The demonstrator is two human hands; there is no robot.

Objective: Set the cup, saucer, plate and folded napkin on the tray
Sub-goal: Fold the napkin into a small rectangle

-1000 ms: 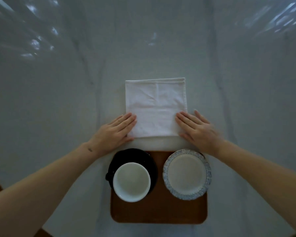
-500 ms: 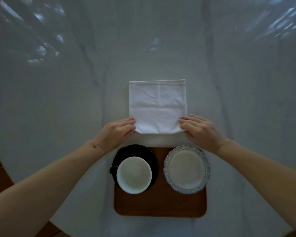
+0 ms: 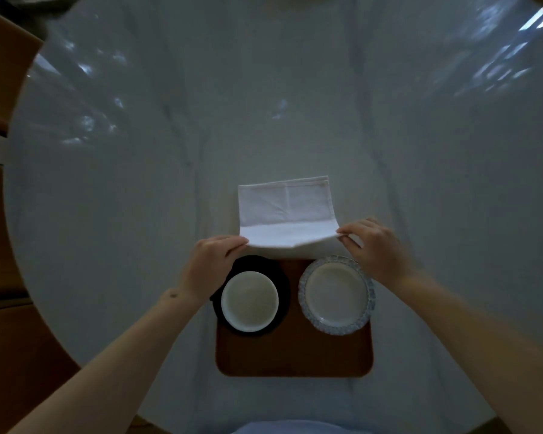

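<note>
A white folded napkin (image 3: 287,211) lies on the pale table just beyond the brown tray (image 3: 295,355). My left hand (image 3: 212,261) pinches its near left corner and my right hand (image 3: 373,245) pinches its near right corner, and the near edge is lifted off the table and curls up. On the tray's left a white cup (image 3: 250,300) stands on a black saucer (image 3: 282,283). A white plate with a blue patterned rim (image 3: 336,296) sits on the tray's right.
The round pale marbled table (image 3: 138,183) stretches far beyond the napkin. Its curved edge runs down the left side, with brown wooden floor or furniture (image 3: 0,245) past it. The near half of the tray is bare wood.
Both hands went from lying flat on the napkin to pinching its near corners and lifting the near edge. The camera has pulled back, showing more table.
</note>
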